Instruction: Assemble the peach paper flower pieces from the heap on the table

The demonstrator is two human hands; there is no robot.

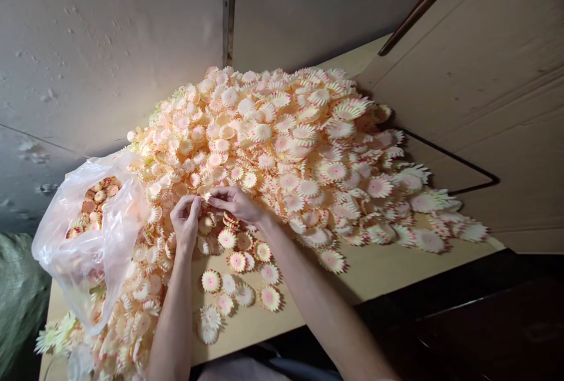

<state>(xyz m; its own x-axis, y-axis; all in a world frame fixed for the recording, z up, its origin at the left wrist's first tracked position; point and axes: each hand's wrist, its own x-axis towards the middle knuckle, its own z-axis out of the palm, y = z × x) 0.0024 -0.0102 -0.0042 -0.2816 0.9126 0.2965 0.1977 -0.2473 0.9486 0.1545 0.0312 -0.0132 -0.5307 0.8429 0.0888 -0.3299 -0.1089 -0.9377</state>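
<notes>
My left hand (pixel 185 219) and my right hand (pixel 233 201) meet at the near edge of a big heap of artificial flower heads (pixel 273 140). Between their pinched fingertips is a small pale flower head (pixel 206 196), held from both sides. The pieces in the heap are cream with toothed edges and pink or red tints. Under and between my forearms lie several loose flower heads (pixel 237 261), some flat and some stacked. Fingers cover part of the piece I hold.
A translucent plastic bag (pixel 118 240) with small red-edged flower heads stands at the left. The pale table (pixel 247 340) ends in front of me. A wall (pixel 132 28) rises behind, and a large cardboard sheet (pixel 484 87) leans at the right. Green sacking (pixel 20 304) is at far left.
</notes>
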